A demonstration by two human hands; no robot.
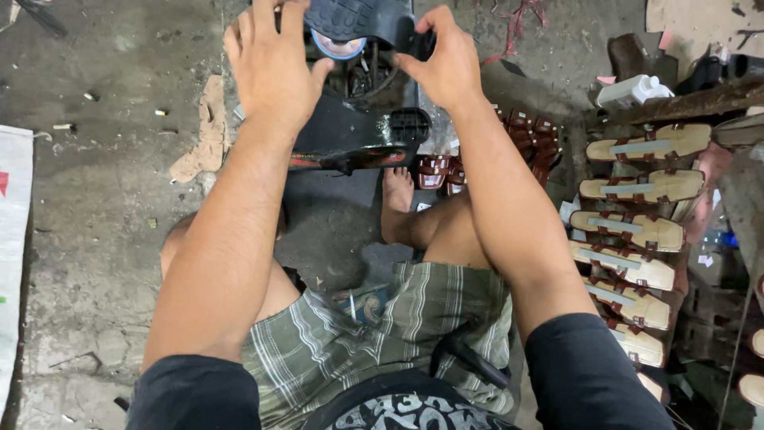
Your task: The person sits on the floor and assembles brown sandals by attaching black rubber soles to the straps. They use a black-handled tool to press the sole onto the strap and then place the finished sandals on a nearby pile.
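Both hands, left hand (272, 68) and right hand (446, 64), closed on a black sole (358, 17); tan sandals (637, 231) racked right.

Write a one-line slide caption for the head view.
Both hands, left hand and right hand, grip a black shoe sole above a dark machine, beside a row of tan sandals.

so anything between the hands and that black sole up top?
Nothing visible. Left hand and right hand both already grip the black sole at its two ends, above the dark machine. The fingertips' far side is hidden.
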